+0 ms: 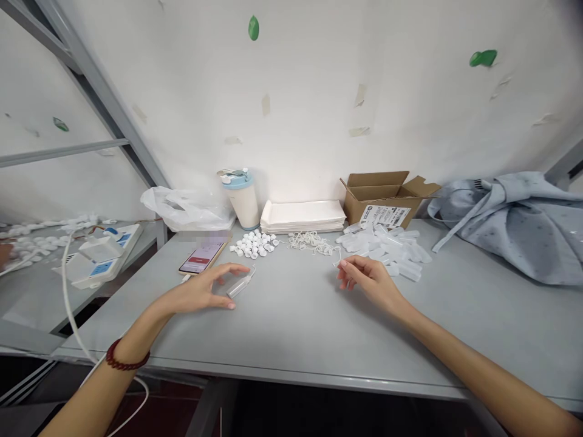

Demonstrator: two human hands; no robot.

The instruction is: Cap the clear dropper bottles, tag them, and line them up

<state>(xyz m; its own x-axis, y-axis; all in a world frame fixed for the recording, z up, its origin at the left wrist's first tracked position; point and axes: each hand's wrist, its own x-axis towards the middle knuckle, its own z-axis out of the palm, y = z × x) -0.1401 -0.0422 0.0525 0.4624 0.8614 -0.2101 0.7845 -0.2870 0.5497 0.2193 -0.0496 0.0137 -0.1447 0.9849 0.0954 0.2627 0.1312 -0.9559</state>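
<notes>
My left hand is spread at the left, thumb and fingers apart around a small clear tube with a thin white string at its upper end; no finger visibly grips it. To the right, my right hand pinches a white string between thumb and forefinger, its end rising above the fingertips. Just behind lie a tangle of white strings and a pile of clear plastic tubes. Small white caps are heaped left of the strings.
A phone lies behind my left hand. Along the wall stand a plastic bag, a cup, a stack of white packets and an open cardboard box. Grey-blue cloth lies right; a power strip left.
</notes>
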